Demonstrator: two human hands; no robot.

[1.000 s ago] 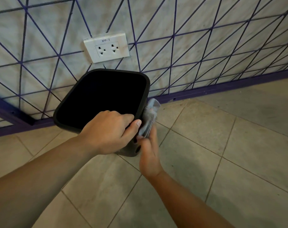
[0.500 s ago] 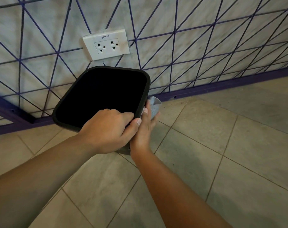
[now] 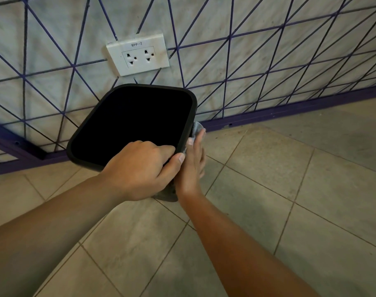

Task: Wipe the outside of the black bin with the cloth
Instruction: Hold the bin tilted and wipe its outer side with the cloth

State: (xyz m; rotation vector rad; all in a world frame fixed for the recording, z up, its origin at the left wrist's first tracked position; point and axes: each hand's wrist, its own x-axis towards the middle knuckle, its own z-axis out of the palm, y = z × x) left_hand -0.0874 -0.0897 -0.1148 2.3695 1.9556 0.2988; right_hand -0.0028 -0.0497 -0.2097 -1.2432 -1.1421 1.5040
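The black bin (image 3: 131, 123) stands on the tiled floor (image 3: 268, 189) against the wall; left hand (image 3: 139, 170) grips its near rim, right hand (image 3: 192, 161) presses the grey cloth (image 3: 197, 127) flat-fingered on its right side: wiping underway, other sides apparently left

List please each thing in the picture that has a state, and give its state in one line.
black bin: open top, no lid, tilted, inside too dark to see
left hand: grips the near rim of the bin
right hand: fingers straight, presses the cloth on the bin's right side
cloth: bunched between hand and bin, mostly hidden
wall socket: nothing plugged in
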